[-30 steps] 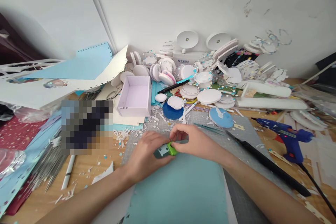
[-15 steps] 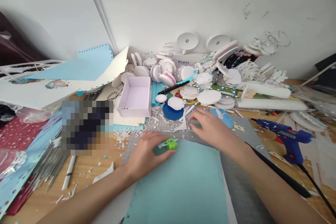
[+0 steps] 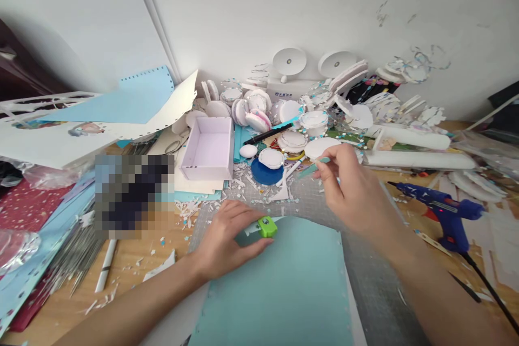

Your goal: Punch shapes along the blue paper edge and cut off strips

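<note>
My left hand (image 3: 227, 238) rests on the top left corner of a teal paper sheet (image 3: 284, 286), fingers curled around a small green paper punch (image 3: 266, 226) at the sheet's edge. The sheet lies on a grey cutting mat (image 3: 365, 259). My right hand (image 3: 352, 189) is raised above the mat, pinching a thin teal strip (image 3: 312, 168) between thumb and fingers, in front of white foam discs (image 3: 322, 147).
A white open box (image 3: 208, 148) stands at the back left. A blue glue gun (image 3: 441, 211) with its cord lies at the right. White foam bars (image 3: 413, 159), a dark blue disc (image 3: 265, 172), paper scraps and stacked sheets (image 3: 52, 135) crowd the table's back and left.
My right hand left the punch, reached to the mat's far edge, then rose holding a thin teal strip. My left hand stayed on the punch.
</note>
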Tool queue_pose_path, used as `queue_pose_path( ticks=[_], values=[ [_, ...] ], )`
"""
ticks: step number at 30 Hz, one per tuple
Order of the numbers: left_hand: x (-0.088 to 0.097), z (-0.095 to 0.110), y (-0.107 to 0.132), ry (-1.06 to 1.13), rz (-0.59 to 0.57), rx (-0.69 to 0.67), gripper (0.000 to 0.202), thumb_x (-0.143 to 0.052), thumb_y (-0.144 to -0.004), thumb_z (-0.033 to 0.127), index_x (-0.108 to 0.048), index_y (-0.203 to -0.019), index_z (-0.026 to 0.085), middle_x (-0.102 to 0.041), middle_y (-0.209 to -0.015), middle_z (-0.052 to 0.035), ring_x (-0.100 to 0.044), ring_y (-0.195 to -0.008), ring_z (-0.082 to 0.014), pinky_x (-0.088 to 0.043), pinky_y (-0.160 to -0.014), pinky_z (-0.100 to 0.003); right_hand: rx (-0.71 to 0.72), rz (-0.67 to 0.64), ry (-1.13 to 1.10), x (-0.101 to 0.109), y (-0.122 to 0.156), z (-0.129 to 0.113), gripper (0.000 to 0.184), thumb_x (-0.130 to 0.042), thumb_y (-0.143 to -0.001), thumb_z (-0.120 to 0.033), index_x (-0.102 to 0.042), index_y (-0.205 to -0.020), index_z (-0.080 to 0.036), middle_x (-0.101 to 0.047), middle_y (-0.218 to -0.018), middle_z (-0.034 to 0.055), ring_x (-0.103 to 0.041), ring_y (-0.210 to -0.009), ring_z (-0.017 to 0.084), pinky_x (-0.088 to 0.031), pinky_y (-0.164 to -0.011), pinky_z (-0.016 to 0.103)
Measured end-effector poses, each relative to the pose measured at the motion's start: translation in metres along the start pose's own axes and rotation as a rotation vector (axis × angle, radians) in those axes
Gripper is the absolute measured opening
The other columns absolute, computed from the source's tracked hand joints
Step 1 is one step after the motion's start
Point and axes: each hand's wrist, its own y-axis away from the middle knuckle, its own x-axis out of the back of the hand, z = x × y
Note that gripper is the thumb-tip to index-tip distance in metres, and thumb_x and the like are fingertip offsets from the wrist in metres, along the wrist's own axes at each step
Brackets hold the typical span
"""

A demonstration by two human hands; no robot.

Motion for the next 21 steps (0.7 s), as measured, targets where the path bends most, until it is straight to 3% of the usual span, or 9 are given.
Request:
queue_pose_path(
  ticks=[10, 16, 21],
  values=[
    [0.001, 0.001, 0.000, -0.012, -0.004, 0.024, 0.027, -0.071, -0.079, 0.032, -0.066, -0.101, 0.017, -0.070, -0.087, -0.0064, -0.062, -0.082, -0.0214, -0.046, -0.078, -0.036, -0.044, -0.097, -0.071, -0.024, -0.011, 0.021, 0.010, -0.052, -0.078, -0.016, -0.048, -0.084, -0.022, -0.064, -0.078, 0.0017, -0.062, -0.063, 0.017, -0.042, -0.057, 0.027],
    [0.001, 0.000, 0.000, -0.013, -0.004, 0.026, 0.028, -0.071, -0.079, 0.031, -0.065, -0.102, 0.018, -0.070, -0.088, -0.0061, -0.062, -0.082, -0.0216, -0.046, -0.078, -0.037, 0.008, -0.246, -0.187, -0.033, -0.012, 0.027, 0.008, -0.055, -0.079, -0.020, -0.062, -0.076, -0.020, -0.065, -0.081, 0.0023, -0.062, -0.073, 0.017, -0.046, -0.063, 0.027],
    [0.001, 0.000, -0.001, -0.008, 0.004, 0.026, 0.026, -0.070, -0.079, 0.032, -0.066, -0.102, 0.019, -0.070, -0.088, -0.0060, -0.062, -0.082, -0.0208, -0.047, -0.077, -0.035, -0.057, -0.201, -0.266, -0.023, -0.012, 0.018, 0.016, -0.052, -0.085, -0.027, -0.066, -0.081, -0.020, -0.067, -0.092, 0.0052, -0.063, -0.078, 0.019, -0.049, -0.063, 0.028]
  ],
)
